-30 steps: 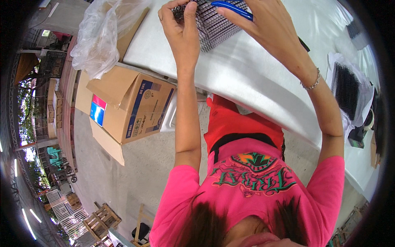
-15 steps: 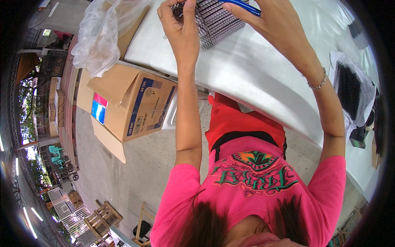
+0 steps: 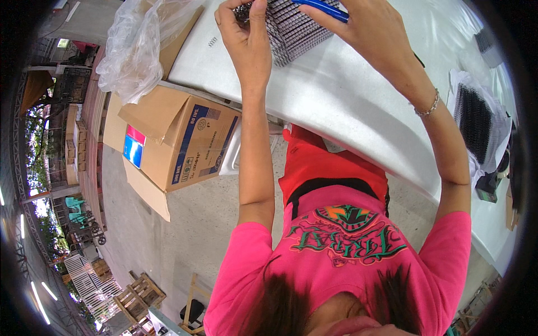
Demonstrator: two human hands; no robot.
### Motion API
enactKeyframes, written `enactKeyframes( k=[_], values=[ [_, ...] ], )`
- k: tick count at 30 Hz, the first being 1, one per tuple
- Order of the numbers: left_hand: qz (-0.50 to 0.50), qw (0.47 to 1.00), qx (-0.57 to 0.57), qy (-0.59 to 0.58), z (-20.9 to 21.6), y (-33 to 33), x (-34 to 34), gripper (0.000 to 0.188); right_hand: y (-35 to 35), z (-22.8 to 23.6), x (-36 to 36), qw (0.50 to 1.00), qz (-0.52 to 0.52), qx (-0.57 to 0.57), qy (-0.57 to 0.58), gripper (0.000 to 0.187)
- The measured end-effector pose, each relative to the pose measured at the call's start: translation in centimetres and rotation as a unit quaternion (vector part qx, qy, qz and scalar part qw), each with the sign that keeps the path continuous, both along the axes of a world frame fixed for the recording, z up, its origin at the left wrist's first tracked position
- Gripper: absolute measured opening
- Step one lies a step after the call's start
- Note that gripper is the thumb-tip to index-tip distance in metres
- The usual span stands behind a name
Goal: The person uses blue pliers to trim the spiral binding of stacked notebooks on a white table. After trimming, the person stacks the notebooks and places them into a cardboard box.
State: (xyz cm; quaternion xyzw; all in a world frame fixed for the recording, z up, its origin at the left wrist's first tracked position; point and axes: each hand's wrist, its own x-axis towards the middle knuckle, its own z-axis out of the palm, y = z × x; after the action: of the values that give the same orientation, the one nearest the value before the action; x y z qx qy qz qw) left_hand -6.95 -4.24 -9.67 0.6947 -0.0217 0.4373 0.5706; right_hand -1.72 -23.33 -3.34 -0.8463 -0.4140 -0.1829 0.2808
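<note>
My left hand (image 3: pixel 246 36) is at the top of the view, thumb and fingers pinched on the left edge of a dark sheet of looped wire (image 3: pixel 302 33) that looks like mesh. My right hand (image 3: pixel 372 33) is to the right, wrapped round a blue-handled tool (image 3: pixel 325 8) held over the sheet. The tool's working end is cut off by the upper edge, so its kind cannot be told. A small piece of coiled wire (image 3: pixel 212 41) lies on the white table (image 3: pixel 358 95), left of my left hand.
An open cardboard box (image 3: pixel 188 145) stands left of the table, with a clear plastic bag (image 3: pixel 131 56) above it. At the table's right lies a black mesh-like stack (image 3: pixel 475 120) on white wrapping. A grey ridged stack (image 3: pixel 487 47) is farther back.
My right hand and the blue-handled tool have shifted slightly left. The small coiled wire piece now shows more fully, farther left of my left hand. My left hand has stayed almost still.
</note>
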Motion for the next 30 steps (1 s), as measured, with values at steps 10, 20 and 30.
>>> enactKeyframes(
  k=[10, 20, 30],
  values=[
    [-0.026, 0.990, -0.116, -0.071, -1.0, 0.2, 0.9, 0.033, -0.9, 0.1, -1.0, 0.998, -0.007, -0.002, 0.055, 0.040],
    [-0.019, 0.999, -0.033, 0.024, -0.6, -0.4, -0.4, 0.030, 0.2, -1.6, -0.4, 0.998, -0.006, 0.007, -0.063, 0.045],
    [-0.072, 0.991, -0.102, -0.037, -1.6, 0.6, 0.4, 0.030, 0.4, 0.0, -1.2, 0.992, -0.025, -0.028, 0.121, 0.039]
  ],
)
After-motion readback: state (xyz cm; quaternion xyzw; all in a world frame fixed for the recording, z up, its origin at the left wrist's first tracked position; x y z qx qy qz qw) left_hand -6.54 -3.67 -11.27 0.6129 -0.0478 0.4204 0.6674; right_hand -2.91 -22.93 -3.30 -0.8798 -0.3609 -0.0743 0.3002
